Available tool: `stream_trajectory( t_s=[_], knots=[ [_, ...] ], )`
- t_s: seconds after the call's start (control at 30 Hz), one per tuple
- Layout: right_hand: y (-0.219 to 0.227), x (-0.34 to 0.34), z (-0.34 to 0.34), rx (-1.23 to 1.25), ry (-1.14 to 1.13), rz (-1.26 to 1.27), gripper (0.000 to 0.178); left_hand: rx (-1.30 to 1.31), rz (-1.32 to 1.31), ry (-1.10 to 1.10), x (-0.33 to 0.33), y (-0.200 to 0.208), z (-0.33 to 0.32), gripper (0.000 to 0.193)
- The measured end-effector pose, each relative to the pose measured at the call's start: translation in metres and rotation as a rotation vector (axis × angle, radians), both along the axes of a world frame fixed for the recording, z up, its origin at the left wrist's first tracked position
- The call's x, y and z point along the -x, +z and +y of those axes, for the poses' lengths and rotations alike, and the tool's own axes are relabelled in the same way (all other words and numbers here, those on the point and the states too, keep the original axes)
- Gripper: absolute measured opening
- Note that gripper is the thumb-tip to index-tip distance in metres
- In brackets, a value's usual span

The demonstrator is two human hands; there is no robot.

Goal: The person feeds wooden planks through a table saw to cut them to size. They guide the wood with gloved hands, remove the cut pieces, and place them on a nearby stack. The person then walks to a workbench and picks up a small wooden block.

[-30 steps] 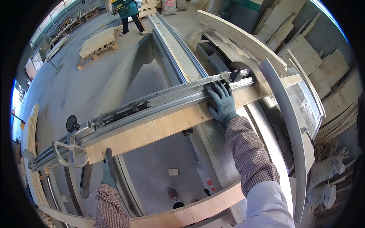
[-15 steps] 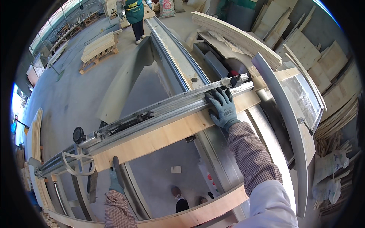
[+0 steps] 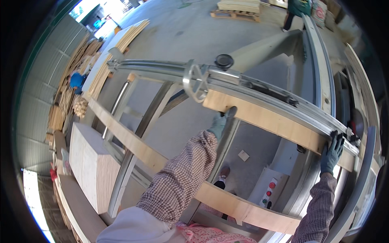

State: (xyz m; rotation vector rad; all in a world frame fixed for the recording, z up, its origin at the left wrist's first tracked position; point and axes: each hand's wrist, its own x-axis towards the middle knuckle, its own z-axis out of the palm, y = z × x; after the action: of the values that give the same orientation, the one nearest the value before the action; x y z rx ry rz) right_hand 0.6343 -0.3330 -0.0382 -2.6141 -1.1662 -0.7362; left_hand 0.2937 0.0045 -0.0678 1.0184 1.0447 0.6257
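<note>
A long pale plywood strip (image 3: 267,123) lies along the near side of a metal fence (image 3: 263,99) on a sliding saw table. My left hand (image 3: 219,123), in a grey-blue glove, grips the strip's near edge close to its left end, thumb on top and the other fingers mostly hidden. At the far right end my right hand (image 3: 332,154), gloved too, lies over the strip with fingers stretched onto the fence. A clamp-like stop with a round black knob (image 3: 224,61) sits on the fence above the strip's left end, beside a looped metal bracket (image 3: 195,81).
A second wooden strip (image 3: 243,209) crosses the frame nearer my body. Below it shows a panel with red and green buttons (image 3: 268,192). Thick stacked boards (image 3: 87,166) stand at left. A person in green (image 3: 299,8) is at the far right, another in blue (image 3: 76,81) far left.
The view has swung to the left, so the fence and strip appear farther right. Both hands keep about the same places on the strip.
</note>
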Motion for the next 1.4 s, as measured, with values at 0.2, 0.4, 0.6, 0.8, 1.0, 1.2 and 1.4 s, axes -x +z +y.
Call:
stream_trajectory(
  t_s=[0.2, 0.4, 0.6, 0.8, 1.0, 1.2, 1.4],
  knots=[
    [-0.029, 0.038, -0.005, 0.216, -0.088, 0.077, 0.06, -0.149, 0.161, 0.026, 0.006, -0.027, -0.002, 0.067],
    [-0.02, 0.044, 0.006, 0.53, -0.306, 0.172, 0.058, -0.27, 0.282, 0.045, 0.002, -0.024, -0.002, 0.054],
    [-0.027, 0.033, -0.004, 0.443, -0.219, 0.151, 0.059, -0.298, 0.376, -0.021, 0.007, -0.021, -0.006, 0.059],
    [-0.008, 0.035, -0.002, 0.43, -0.103, 0.276, 0.063, -0.104, -0.019, -0.04, 0.015, -0.006, -0.002, 0.064],
    [-0.009, 0.037, -0.031, 0.083, 0.117, 0.259, 0.06, -0.421, 0.128, -0.225, 0.045, 0.002, -0.028, 0.043],
    [0.055, 0.163, -0.021, -0.662, -0.162, 0.911, 0.03, 0.231, -0.201, -0.123, 0.101, 0.12, -0.088, 0.052],
    [0.07, 0.266, -0.052, -0.95, 0.038, 2.163, 0.046, 0.389, -0.342, -0.122, 0.15, 0.196, -0.174, 0.05]
  ],
)
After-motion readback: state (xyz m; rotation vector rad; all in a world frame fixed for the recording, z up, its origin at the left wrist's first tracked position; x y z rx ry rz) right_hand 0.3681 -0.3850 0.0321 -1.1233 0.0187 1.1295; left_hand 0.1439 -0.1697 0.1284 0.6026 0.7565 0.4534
